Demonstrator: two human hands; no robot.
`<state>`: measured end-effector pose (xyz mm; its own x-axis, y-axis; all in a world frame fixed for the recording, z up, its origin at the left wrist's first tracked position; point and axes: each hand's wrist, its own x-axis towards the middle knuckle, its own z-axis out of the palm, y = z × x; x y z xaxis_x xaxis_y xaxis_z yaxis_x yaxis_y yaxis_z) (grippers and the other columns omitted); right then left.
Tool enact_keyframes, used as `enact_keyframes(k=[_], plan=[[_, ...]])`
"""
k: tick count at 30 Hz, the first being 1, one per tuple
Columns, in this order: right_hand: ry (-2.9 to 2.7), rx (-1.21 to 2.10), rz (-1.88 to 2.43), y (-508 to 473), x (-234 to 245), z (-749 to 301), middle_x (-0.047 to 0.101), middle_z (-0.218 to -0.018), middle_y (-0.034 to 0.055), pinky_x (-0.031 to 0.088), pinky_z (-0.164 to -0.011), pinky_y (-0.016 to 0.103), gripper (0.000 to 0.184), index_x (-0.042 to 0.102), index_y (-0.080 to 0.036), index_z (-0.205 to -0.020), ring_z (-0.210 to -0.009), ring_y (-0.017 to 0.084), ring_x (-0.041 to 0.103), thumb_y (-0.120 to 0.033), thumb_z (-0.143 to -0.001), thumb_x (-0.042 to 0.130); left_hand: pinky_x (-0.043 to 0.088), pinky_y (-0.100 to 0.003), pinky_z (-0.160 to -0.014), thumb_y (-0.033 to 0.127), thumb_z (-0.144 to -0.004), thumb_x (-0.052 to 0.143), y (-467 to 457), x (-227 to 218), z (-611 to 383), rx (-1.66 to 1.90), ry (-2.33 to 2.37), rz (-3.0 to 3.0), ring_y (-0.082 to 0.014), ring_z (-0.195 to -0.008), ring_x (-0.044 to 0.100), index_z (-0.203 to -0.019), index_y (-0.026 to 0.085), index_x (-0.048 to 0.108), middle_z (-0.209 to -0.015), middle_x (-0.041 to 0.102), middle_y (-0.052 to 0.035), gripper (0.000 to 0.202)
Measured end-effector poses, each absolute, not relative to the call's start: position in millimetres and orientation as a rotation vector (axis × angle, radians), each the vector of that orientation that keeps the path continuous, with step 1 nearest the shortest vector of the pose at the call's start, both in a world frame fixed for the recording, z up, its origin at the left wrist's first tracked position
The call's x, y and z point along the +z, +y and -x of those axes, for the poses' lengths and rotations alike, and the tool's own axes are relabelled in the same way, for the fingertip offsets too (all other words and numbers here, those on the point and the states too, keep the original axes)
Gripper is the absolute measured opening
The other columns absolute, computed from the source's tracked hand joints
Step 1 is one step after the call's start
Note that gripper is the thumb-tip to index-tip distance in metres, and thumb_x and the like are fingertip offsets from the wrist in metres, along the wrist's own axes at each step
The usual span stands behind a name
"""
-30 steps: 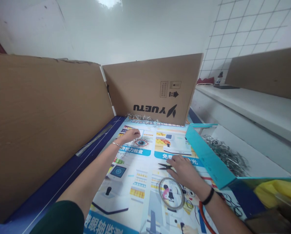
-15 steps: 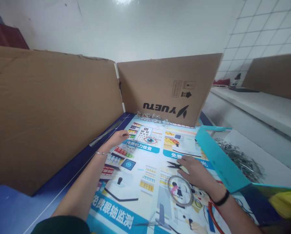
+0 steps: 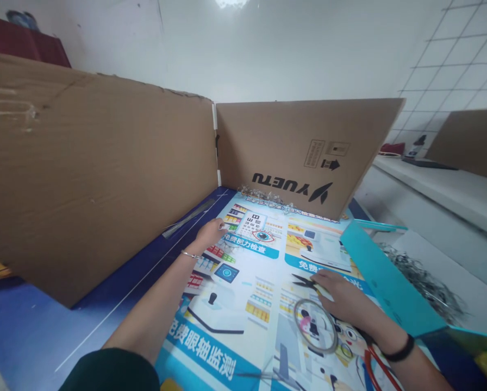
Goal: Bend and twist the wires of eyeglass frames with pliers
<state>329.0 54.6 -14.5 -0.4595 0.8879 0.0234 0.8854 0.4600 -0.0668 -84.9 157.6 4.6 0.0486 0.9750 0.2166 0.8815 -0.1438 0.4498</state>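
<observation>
Pliers (image 3: pixel 304 281) sit in your right hand (image 3: pixel 341 294), jaws parted and pointing left, over the poster (image 3: pixel 262 274). Your left hand (image 3: pixel 208 235) is curled narrow, farther off by the poster's left edge; whether it pinches anything, I cannot tell. A coil (image 3: pixel 320 351) lies just near of your right hand; a teal box (image 3: pixel 390 282) holding wires (image 3: pixel 425 282) is to the right.

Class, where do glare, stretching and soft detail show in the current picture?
Head view: glare whitens the wall at the top edge; head view: the wide lens seemingly stretches the left cardboard panel; head view: the wire pile lacks crisp detail; head view: around the left hand, fingertip detail is soft.
</observation>
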Motion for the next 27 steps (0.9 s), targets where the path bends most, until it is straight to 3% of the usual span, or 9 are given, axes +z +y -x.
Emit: enact_keyframes(k=[6, 15, 27], plan=[[-2.637, 0.105, 1.573, 55.5, -14.1, -332.7, 0.053, -0.128, 0.0127, 0.037, -0.102, 0.04, 0.048, 0.057, -0.015, -0.123, -0.12, 0.025, 0.047, -0.032, -0.079, 0.045, 0.04, -0.024, -0.063, 0.035, -0.075, 0.061, 160.1, -6.8, 76.7, 0.567, 2.01, -2.027, -0.0195, -0.077, 0.061, -0.086, 0.018, 0.06, -0.085, 0.067, -0.007, 0.02], [-2.622, 0.121, 1.577, 53.0, -9.2, -329.2, 0.054, -0.127, 0.0135, 0.037, -0.102, 0.04, 0.048, 0.058, -0.015, -0.122, -0.12, 0.026, 0.047, -0.03, -0.078, 0.046, 0.036, -0.022, -0.06, 0.027, -0.077, 0.056, 160.2, -8.7, 76.8, 0.534, 1.969, -2.03, -0.0168, -0.069, 0.059, -0.071, 0.018, 0.06, -0.072, 0.066, -0.0036, 0.012], [-2.635, 0.122, 1.571, 50.5, -3.3, -325.7, 0.054, -0.126, 0.0132, 0.039, -0.099, 0.04, 0.044, 0.059, -0.017, -0.119, -0.118, 0.027, 0.047, -0.031, -0.079, 0.045, 0.035, -0.021, -0.049, 0.029, -0.066, 0.066, 155.9, 8.7, 84.0, 0.583, 1.846, -1.929, -0.0135, -0.053, 0.055, -0.078, 0.015, 0.063, -0.062, 0.063, 0.0003, 0.019]])
